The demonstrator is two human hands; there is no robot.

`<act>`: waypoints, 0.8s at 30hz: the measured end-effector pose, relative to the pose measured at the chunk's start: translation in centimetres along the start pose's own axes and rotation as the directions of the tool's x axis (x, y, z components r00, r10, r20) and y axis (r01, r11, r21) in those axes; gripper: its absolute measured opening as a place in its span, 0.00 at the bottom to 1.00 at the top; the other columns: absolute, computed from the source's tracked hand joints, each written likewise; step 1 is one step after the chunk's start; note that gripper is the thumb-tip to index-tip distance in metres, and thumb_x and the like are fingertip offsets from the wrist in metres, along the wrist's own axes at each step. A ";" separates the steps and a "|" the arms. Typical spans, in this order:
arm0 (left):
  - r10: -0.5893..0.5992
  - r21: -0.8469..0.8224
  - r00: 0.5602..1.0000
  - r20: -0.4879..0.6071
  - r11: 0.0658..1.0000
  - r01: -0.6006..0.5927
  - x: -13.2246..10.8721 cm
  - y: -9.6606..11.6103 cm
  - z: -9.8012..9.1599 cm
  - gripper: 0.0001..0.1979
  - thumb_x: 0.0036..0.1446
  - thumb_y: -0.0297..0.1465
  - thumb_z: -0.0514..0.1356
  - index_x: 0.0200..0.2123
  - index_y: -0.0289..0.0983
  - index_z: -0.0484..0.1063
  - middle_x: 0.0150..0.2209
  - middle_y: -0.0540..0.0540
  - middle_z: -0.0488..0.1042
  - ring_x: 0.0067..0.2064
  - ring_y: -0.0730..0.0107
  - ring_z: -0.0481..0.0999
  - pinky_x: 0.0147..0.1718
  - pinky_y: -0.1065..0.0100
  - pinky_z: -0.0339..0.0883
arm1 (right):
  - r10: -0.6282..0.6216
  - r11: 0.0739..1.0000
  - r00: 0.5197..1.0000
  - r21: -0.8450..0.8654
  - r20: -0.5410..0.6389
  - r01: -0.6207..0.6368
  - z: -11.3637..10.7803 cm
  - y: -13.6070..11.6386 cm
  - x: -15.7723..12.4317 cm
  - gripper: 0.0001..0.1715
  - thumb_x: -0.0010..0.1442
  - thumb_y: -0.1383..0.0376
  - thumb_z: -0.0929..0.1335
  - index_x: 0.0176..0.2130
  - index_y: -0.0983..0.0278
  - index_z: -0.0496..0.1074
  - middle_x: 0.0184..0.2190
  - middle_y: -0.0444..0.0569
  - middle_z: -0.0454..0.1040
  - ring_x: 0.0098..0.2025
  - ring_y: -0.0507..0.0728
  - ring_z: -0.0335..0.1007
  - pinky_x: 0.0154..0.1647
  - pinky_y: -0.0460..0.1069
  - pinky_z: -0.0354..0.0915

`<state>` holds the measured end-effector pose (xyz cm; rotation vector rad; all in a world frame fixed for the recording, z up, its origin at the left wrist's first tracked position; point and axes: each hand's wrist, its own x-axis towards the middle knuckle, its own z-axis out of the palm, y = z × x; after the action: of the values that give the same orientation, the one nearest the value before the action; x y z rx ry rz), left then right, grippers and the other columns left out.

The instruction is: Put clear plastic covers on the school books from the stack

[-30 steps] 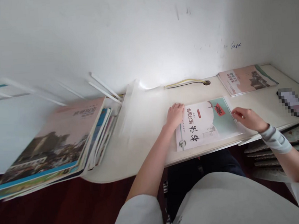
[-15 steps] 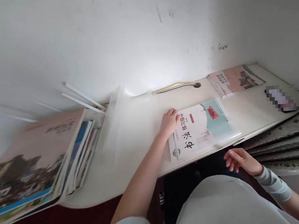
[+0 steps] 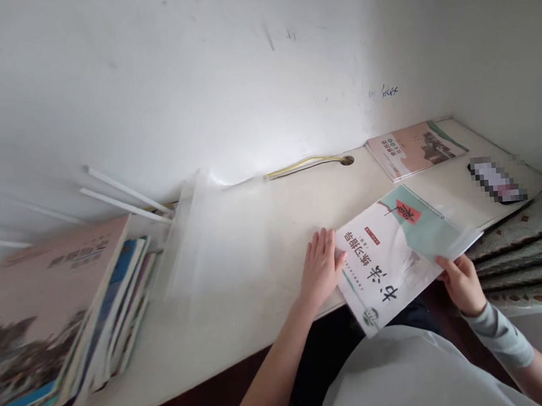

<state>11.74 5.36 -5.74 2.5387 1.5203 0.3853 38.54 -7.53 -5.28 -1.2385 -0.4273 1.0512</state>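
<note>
A white and teal workbook (image 3: 392,253) in a clear plastic cover lies tilted over the front edge of the white desk (image 3: 242,318). My right hand (image 3: 460,282) grips the book's lower right edge from below, fingers curled round it. My left hand (image 3: 321,271) lies flat with fingers stretched out, touching the book's left edge on the desk.
A leaning stack of books (image 3: 54,314) fills the desk's left end. Clear plastic sheets (image 3: 208,233) lie beside it. A pink book (image 3: 414,148) sits at the back right near a cable hole (image 3: 347,159) with a yellow cable. A patterned cloth (image 3: 527,239) lies to the right.
My right hand came up from below the desk and took hold of the workbook's edge. The book turned and slid partly off the front edge. My left hand flattened out.
</note>
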 end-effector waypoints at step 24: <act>0.007 0.014 0.920 -0.391 1.000 -0.001 -5.3 2.2 -0.2 0.17 0.61 0.32 0.52 0.53 0.36 0.65 0.56 0.35 0.67 0.61 0.52 0.62 0.54 0.51 0.65 | -0.358 0.906 0.933 -0.250 -0.024 0.341 3.4 -12.6 28.6 0.16 0.54 0.72 0.63 0.43 0.61 0.68 0.34 0.45 0.74 0.32 0.52 0.69 0.36 0.55 0.70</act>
<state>11.11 -0.36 -5.71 2.5853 1.6419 0.9360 55.30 18.58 -0.13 -1.3485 -0.7125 0.6589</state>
